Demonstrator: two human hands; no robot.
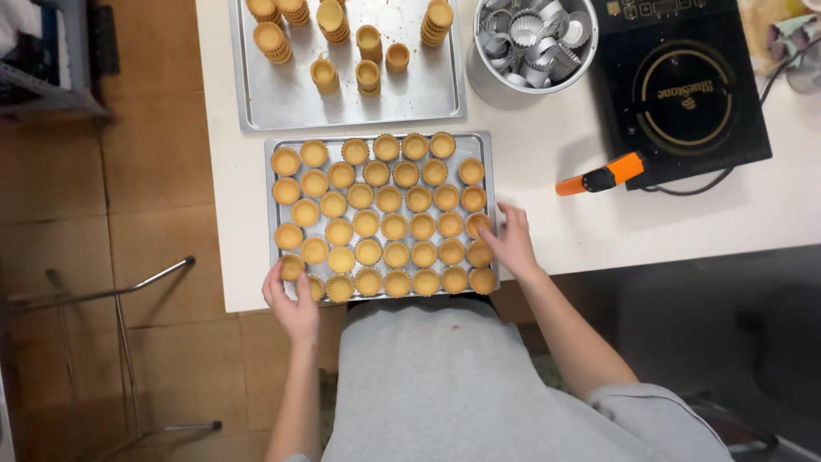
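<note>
A metal baking tray (382, 140) lies on the white table near its front edge, filled with rows of several golden tart shells (393, 228). My left hand (289, 305) grips the tray's near left corner, fingers curled over the rim beside a shell. My right hand (510, 242) rests on the tray's right edge, fingertips touching a shell in the rightmost column. Both hands flank the tray.
A second metal tray (282, 103) behind holds stacks of tart shells (332, 19). A round bowl (481, 77) of metal tart moulds stands at the back. A black induction hob (684, 85) and an orange-handled tool (603, 176) lie right. A metal stand (120, 295) is on the floor left.
</note>
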